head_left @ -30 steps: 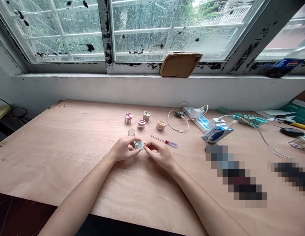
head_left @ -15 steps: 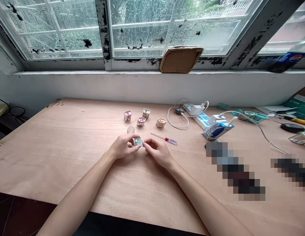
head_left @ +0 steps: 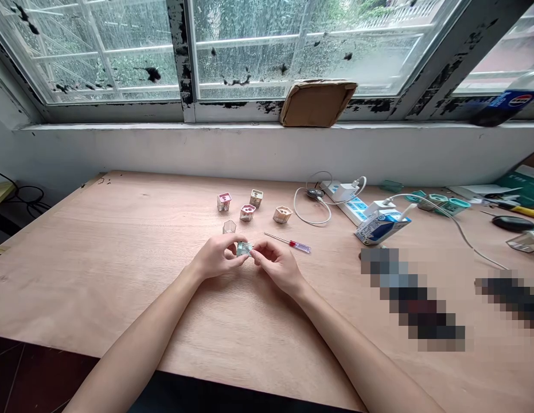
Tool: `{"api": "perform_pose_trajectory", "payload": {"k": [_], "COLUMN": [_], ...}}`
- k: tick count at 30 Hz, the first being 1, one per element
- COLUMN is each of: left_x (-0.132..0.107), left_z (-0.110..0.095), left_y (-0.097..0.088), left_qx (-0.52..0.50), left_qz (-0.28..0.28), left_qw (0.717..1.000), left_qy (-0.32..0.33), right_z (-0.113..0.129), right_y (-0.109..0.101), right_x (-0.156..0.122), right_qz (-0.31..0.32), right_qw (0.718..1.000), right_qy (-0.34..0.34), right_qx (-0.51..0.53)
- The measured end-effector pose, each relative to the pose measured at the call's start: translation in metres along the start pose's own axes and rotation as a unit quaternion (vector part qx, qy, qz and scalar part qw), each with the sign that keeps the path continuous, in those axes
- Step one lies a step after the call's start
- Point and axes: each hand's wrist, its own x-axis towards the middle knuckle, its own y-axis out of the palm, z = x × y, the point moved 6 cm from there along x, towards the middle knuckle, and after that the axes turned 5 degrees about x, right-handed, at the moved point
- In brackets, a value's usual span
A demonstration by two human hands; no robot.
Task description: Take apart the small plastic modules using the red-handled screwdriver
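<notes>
My left hand (head_left: 218, 256) pinches a small pale teal, see-through piece (head_left: 243, 248) between thumb and fingers, just above the table. From the other side my right hand (head_left: 276, 263) closes its thumb and forefinger on the piece's right edge. Fingers cover part of it, so its full shape is hidden. Right behind my left hand stands a clear hexagonal cup (head_left: 229, 227). A screwdriver (head_left: 292, 244) with a clear and red handle lies to the right of my right hand.
Behind the hands stand small boxes with pink tops (head_left: 224, 201), a brown-topped box (head_left: 256, 198) and an orange-topped one (head_left: 283, 214). To the right are a power strip (head_left: 355, 211) with cables, a blue-white carton (head_left: 381, 226), teal containers (head_left: 457, 206) and a black mouse (head_left: 513, 223).
The teal piece has tilted slightly between my fingers and shows more of its side. Both hands stay in nearly the same place.
</notes>
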Motion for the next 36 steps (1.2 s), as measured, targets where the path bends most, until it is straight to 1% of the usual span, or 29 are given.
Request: {"api": "perform_pose_trajectory", "payload": {"k": [8, 14, 18, 21, 24, 28, 32, 36], "left_x": [0.000, 0.000, 0.000, 0.000, 0.000, -0.001, 0.000, 0.000], "left_z": [-0.002, -0.002, -0.002, -0.002, -0.003, -0.007, -0.015, -0.027], "left_y": [-0.002, -0.002, -0.003, -0.003, -0.004, -0.008, -0.012, -0.016], "left_qx": [0.026, 0.027, 0.021, 0.021, 0.030, 0.048, 0.059, 0.066], "left_qz": [-0.016, -0.018, -0.026, -0.027, -0.036, -0.058, -0.077, -0.103], "left_qw": [0.999, 0.999, 0.999, 0.999, 0.999, 0.997, 0.994, 0.988], "left_qy": [0.018, 0.012, 0.008, 0.012, 0.019, 0.034, 0.056, 0.096], "right_z": [-0.001, 0.005, 0.014, 0.025, 0.040, 0.054, 0.061, 0.064], "right_y": [-0.001, -0.002, -0.001, -0.001, 0.001, 0.003, 0.004, 0.002], "right_x": [0.001, 0.000, -0.002, -0.004, -0.007, -0.011, -0.015, -0.017], "right_qz": [-0.020, -0.032, -0.038, -0.042, -0.043, -0.038, -0.037, -0.048], "right_qw": [0.999, 0.998, 0.995, 0.984, 0.965, 0.944, 0.933, 0.930], "right_qy": [-0.018, -0.051, -0.088, -0.140, -0.203, -0.267, -0.293, -0.299], "right_qx": [0.021, -0.001, -0.041, -0.100, -0.161, -0.189, -0.208, -0.207]}}
